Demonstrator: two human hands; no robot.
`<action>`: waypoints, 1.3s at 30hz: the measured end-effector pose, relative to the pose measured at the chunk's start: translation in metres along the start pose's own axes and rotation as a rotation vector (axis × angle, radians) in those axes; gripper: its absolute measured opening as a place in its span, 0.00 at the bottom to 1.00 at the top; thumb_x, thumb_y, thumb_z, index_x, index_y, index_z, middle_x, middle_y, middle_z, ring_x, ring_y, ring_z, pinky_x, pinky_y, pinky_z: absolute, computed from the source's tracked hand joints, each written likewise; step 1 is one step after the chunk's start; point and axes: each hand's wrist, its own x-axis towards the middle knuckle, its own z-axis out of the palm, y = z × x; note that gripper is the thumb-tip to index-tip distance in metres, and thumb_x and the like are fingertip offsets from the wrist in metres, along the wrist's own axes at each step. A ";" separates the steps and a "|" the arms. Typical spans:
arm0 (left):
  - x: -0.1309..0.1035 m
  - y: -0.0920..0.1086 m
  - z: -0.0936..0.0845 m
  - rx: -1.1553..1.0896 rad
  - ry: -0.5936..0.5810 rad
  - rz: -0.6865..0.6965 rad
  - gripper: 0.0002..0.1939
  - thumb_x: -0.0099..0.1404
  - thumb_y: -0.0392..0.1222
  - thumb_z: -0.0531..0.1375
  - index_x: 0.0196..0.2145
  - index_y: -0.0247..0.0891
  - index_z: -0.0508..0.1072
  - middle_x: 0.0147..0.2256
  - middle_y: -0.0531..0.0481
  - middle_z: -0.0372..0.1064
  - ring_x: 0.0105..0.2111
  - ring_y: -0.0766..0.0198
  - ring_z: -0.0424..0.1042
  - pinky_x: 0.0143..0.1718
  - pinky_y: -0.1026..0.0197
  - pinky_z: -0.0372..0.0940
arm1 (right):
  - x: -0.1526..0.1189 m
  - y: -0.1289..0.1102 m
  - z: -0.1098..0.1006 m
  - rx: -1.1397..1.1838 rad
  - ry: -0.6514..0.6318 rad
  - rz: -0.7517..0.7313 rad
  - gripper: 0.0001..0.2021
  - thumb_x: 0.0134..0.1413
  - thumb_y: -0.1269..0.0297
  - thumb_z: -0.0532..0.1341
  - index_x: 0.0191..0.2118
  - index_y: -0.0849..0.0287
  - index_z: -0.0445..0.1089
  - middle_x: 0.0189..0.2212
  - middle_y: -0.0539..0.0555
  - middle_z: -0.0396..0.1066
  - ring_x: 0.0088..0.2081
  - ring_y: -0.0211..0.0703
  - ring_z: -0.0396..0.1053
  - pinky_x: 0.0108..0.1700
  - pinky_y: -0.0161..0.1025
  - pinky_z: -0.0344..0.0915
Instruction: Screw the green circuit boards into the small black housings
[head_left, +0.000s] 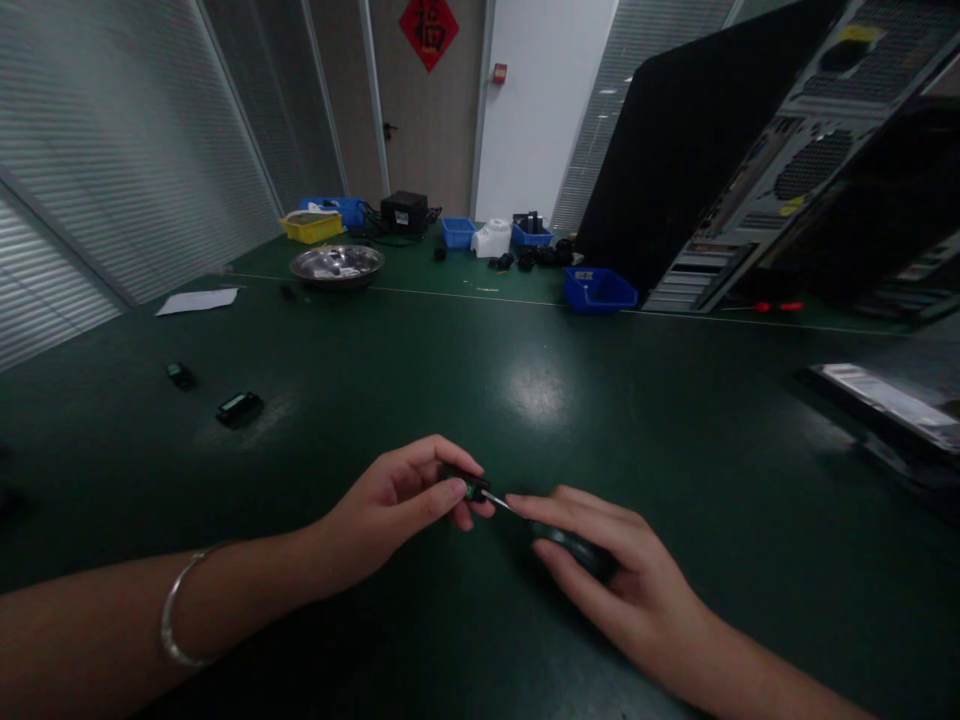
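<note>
My left hand (405,495) is closed on a small black device (477,487) with a bit of green on it, pinched between thumb and fingers. My right hand (607,550) grips a screwdriver (570,545) by its dark handle. The index finger stretches along the metal shaft, whose tip meets the near end of the black device; the exact contact point is too small to make out. Two similar small black devices lie on the table to the left, one with a pale display (238,407) and another farther back (179,375).
A metal bowl (337,265) holding small parts stands at the back left of the green table (420,350). Behind are a yellow tray (313,229), a black box (404,211) and a blue bin (600,290). Computer cases (780,180) stand at the right.
</note>
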 end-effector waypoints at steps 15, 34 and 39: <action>0.001 0.006 0.003 0.020 -0.034 -0.044 0.08 0.66 0.37 0.60 0.43 0.33 0.73 0.38 0.42 0.79 0.34 0.63 0.75 0.40 0.59 0.65 | 0.000 -0.001 -0.003 0.034 -0.052 0.002 0.20 0.64 0.74 0.55 0.59 0.51 0.66 0.36 0.53 0.70 0.35 0.41 0.68 0.35 0.39 0.63; 0.001 0.009 0.006 -0.030 -0.059 -0.027 0.08 0.65 0.36 0.61 0.44 0.34 0.72 0.41 0.43 0.78 0.41 0.61 0.76 0.47 0.57 0.65 | 0.000 -0.003 -0.004 0.067 -0.052 0.014 0.20 0.65 0.73 0.55 0.59 0.50 0.67 0.37 0.53 0.71 0.37 0.41 0.69 0.36 0.39 0.64; 0.003 0.006 0.006 -0.112 0.002 -0.033 0.10 0.65 0.33 0.62 0.43 0.37 0.67 0.47 0.41 0.76 0.50 0.55 0.73 0.55 0.48 0.62 | 0.000 -0.002 -0.002 0.057 -0.004 0.019 0.19 0.63 0.73 0.56 0.57 0.50 0.68 0.35 0.53 0.71 0.35 0.41 0.69 0.35 0.38 0.64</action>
